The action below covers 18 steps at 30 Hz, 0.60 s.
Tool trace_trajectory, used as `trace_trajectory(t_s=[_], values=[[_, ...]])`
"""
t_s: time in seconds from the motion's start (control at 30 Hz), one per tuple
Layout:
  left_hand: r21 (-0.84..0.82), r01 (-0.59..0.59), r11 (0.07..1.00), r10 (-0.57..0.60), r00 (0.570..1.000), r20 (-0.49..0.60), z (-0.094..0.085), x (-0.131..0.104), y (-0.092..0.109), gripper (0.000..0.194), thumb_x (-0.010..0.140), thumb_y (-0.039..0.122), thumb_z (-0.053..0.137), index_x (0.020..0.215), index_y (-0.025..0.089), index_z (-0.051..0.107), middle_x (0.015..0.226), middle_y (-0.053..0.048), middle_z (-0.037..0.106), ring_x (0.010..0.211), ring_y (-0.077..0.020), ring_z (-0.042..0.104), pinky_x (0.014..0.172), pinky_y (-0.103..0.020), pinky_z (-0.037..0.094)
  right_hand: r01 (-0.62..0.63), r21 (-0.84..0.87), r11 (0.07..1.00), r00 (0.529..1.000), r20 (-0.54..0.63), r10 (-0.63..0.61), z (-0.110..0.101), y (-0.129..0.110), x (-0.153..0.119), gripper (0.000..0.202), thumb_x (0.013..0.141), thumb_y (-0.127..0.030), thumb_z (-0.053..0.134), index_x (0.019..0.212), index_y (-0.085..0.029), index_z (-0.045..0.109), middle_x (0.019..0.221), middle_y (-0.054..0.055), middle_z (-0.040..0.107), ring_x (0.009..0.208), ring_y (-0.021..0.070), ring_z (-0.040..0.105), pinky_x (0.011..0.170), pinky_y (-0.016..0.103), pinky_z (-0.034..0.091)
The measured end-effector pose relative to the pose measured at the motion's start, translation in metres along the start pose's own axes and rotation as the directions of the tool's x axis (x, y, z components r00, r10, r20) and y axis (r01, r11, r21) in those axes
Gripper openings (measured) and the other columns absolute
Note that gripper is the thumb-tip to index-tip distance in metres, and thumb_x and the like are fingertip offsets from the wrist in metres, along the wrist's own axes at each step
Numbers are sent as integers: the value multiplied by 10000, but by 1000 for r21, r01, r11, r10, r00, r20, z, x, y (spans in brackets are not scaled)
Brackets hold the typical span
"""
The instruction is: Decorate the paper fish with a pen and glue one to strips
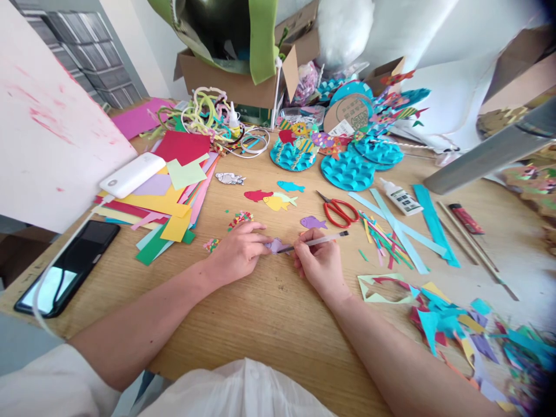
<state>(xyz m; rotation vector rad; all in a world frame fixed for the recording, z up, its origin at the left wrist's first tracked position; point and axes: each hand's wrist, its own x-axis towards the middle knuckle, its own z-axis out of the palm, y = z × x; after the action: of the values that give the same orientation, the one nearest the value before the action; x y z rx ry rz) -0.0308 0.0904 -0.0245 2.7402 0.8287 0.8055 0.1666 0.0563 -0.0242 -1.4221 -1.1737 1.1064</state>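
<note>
A small purple paper fish (274,246) lies on the wooden table between my hands. My left hand (238,250) rests beside it, fingers stretched out and fingertips on the fish's left edge. In my right hand (320,263) a pen with a clear barrel (326,238) is pinched, its dark tip touching the fish's right side. Past my hands lie another purple fish (313,222), a red fish (257,196), a yellow fish (277,202), a blue fish (291,186) and a patterned white fish (230,179). Part of a paper-dotted piece (240,219) shows behind my left hand.
Red-handled scissors (341,213), paper strips (391,240) and a glue bottle (400,197) lie to the right, with paper scraps (452,318) nearer me. Coloured paper (174,200), a power bank (132,175) and a phone (69,269) are left. Blue textured discs (347,171) stand behind.
</note>
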Motion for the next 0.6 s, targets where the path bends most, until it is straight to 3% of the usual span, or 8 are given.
trace_trajectory(t_s=[0.37,0.6], values=[[-17,2,1000,-2,1000,-3,0,1,1,342,825,-7,503,938,205,748,1042,-52,738,1134,-240,567,933,-451,524,-5,-10,1000,999,-45,4,0,-4,-2,110,698,-240,583,681,-228,475,437,-68,482,347,113,463,326,203,329],[-8,0,1000,0,1000,-12,0,1,1,322,815,-9,529,921,205,745,1036,-38,741,1107,-244,582,922,-445,529,8,-29,1000,1000,-14,-9,-1,1,0,106,716,-240,579,685,-231,478,452,-68,495,360,113,472,334,198,328]])
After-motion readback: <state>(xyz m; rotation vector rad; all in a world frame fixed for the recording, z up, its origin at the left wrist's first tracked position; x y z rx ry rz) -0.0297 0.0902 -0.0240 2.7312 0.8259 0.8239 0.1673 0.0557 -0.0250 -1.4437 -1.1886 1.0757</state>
